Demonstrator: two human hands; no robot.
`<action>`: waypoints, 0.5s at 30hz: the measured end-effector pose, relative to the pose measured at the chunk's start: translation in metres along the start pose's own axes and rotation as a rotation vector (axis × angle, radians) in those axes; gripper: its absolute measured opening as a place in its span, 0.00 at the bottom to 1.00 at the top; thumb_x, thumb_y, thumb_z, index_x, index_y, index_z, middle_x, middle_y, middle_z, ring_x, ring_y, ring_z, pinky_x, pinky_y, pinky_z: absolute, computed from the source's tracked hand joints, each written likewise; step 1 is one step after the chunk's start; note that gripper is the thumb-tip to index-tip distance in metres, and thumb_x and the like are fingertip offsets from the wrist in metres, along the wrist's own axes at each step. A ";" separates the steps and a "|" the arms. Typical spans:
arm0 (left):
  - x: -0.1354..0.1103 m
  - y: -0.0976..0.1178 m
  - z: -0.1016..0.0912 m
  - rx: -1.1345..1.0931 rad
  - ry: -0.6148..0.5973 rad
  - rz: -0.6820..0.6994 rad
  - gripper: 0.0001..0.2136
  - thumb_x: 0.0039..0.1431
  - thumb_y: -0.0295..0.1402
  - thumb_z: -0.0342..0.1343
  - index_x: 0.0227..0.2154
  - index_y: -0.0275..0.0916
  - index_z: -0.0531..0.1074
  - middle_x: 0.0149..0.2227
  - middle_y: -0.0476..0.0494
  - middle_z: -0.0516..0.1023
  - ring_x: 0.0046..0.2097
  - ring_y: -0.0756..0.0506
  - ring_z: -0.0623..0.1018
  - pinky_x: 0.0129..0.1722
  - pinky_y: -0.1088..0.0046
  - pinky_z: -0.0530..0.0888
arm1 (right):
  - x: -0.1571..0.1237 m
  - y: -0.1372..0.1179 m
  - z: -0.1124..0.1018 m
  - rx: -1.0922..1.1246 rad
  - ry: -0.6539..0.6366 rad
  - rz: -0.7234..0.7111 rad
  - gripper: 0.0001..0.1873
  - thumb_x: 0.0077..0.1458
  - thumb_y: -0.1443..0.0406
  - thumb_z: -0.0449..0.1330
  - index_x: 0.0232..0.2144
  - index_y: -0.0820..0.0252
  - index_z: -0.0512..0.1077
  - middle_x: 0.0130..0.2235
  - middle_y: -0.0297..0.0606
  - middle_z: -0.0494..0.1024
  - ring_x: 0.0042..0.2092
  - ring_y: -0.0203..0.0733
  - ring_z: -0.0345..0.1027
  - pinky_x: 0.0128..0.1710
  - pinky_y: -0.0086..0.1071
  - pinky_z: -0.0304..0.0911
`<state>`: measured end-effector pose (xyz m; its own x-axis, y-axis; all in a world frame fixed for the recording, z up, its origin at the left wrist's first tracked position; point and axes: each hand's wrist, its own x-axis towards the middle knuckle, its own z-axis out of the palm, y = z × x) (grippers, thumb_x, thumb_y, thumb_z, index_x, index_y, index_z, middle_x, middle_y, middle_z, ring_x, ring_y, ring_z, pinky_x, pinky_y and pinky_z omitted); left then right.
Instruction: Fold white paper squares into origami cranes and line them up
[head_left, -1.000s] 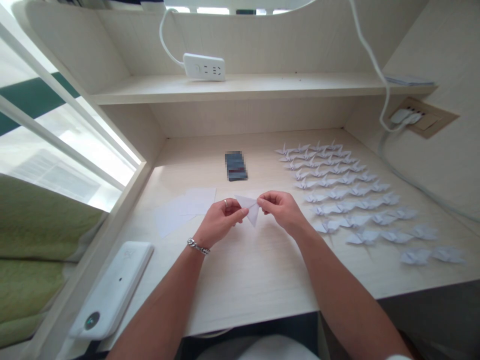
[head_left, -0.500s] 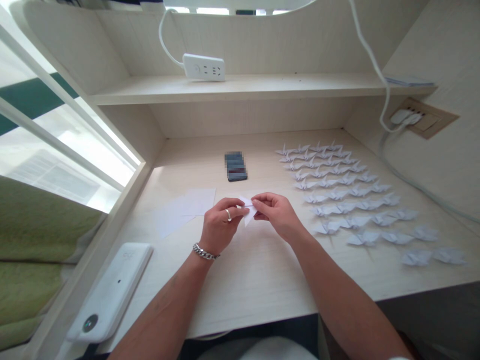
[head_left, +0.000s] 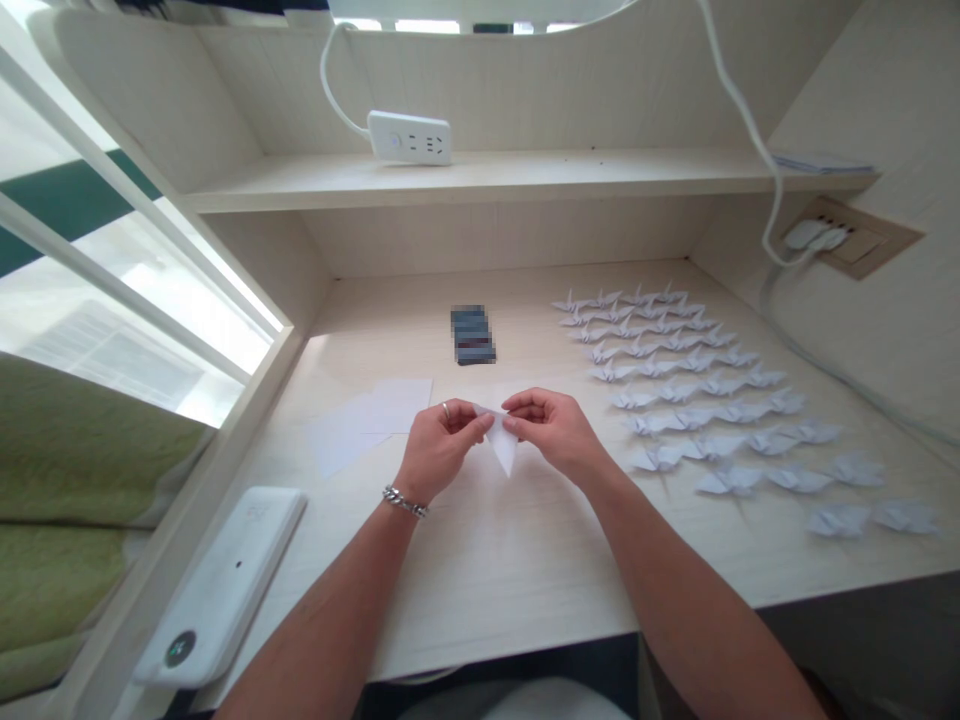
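My left hand point(head_left: 441, 445) and my right hand point(head_left: 553, 431) meet over the middle of the pale wooden desk point(head_left: 495, 560). Both pinch a small folded white paper point(head_left: 503, 447) whose pointed tip hangs down between them. The left hand wears a ring, and a chain bracelet sits on its wrist. Flat white paper sheets point(head_left: 373, 418) lie just left of my left hand. Several folded paper cranes point(head_left: 705, 400) stand in rows to the right of my right hand.
A dark phone point(head_left: 472, 335) lies behind my hands. A white device point(head_left: 225, 585) rests on the ledge at front left. A power strip point(head_left: 409, 137) sits on the upper shelf, its cable running up. Plugs fill a wall socket point(head_left: 832, 238) at right.
The folded paper has been turned and pressed between my fingers; its point now hangs lower. Both hands stayed over the same spot on the desk.
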<state>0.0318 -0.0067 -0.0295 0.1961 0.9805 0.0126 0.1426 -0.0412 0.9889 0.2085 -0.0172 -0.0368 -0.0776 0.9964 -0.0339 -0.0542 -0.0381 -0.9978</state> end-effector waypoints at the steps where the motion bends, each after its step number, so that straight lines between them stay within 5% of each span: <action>1: 0.000 0.000 0.001 0.010 0.008 -0.004 0.11 0.49 0.39 0.64 0.26 0.35 0.75 0.22 0.47 0.76 0.26 0.50 0.74 0.27 0.75 0.70 | 0.000 0.001 0.000 0.002 0.007 0.004 0.15 0.43 0.62 0.68 0.34 0.62 0.75 0.29 0.38 0.79 0.31 0.39 0.72 0.32 0.33 0.67; 15: 0.000 0.009 -0.004 -0.008 0.014 -0.042 0.14 0.53 0.41 0.59 0.21 0.35 0.73 0.20 0.46 0.75 0.24 0.51 0.72 0.26 0.75 0.69 | -0.001 -0.002 0.004 -0.053 -0.012 0.013 0.09 0.45 0.62 0.65 0.28 0.62 0.76 0.28 0.37 0.78 0.29 0.38 0.69 0.30 0.32 0.65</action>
<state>0.0288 -0.0062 -0.0200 0.1769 0.9839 -0.0272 0.1423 0.0018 0.9898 0.2051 -0.0184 -0.0351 -0.0899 0.9948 -0.0468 -0.0002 -0.0470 -0.9989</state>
